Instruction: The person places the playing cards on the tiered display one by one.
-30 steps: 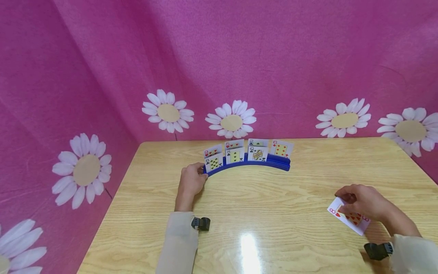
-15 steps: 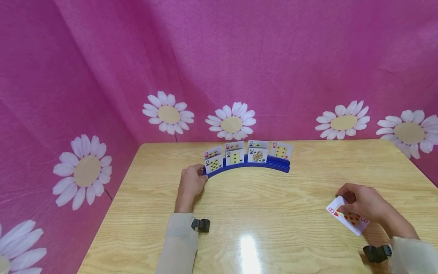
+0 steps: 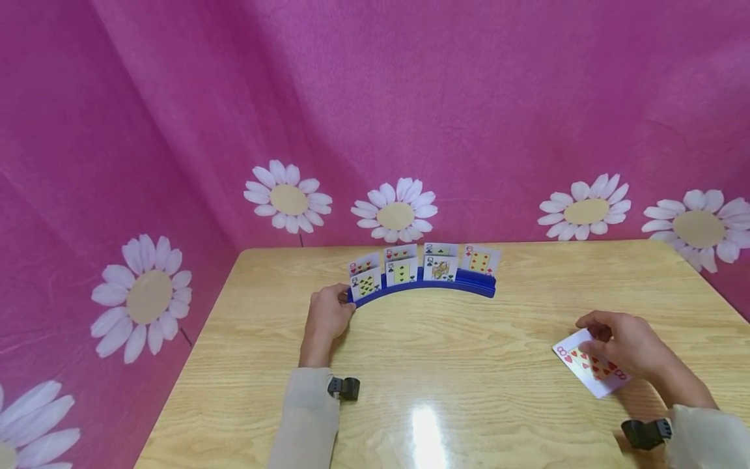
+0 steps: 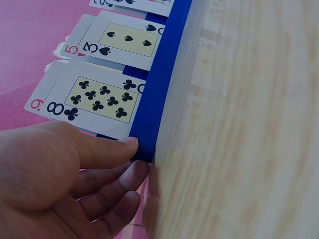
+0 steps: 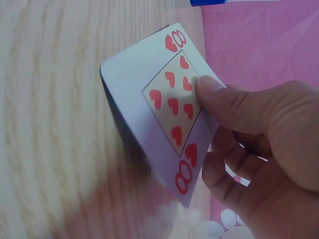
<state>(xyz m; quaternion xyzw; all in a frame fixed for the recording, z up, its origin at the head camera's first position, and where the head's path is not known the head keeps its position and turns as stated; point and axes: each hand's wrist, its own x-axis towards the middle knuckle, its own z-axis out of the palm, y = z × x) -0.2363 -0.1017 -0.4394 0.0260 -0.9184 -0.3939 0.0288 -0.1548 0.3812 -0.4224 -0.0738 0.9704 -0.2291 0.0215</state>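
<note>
A curved blue card holder (image 3: 463, 284) stands on the table with playing cards upright in two rows. My left hand (image 3: 330, 316) grips its left end, thumb on the front face, as the left wrist view shows. Closest to that thumb is the eight of clubs (image 4: 99, 97), with a red nine behind it. A three of spades (image 4: 127, 40) and a queen (image 3: 441, 268) follow along the front row. The six of diamonds (image 3: 480, 259) is alone at the right end. My right hand (image 3: 633, 345) pinches the eight of hearts (image 5: 134, 84), tilted face up close over the table.
The wooden table (image 3: 469, 365) ends at the back against a pink curtain (image 3: 375, 98) with white daisies. Another stretch of curtain runs along the left side. A bright light reflection (image 3: 428, 430) lies on the tabletop near the front.
The eight of hearts has swung slightly left and flatter in my right hand, showing more of its face. My left hand stays at the holder's end.
</note>
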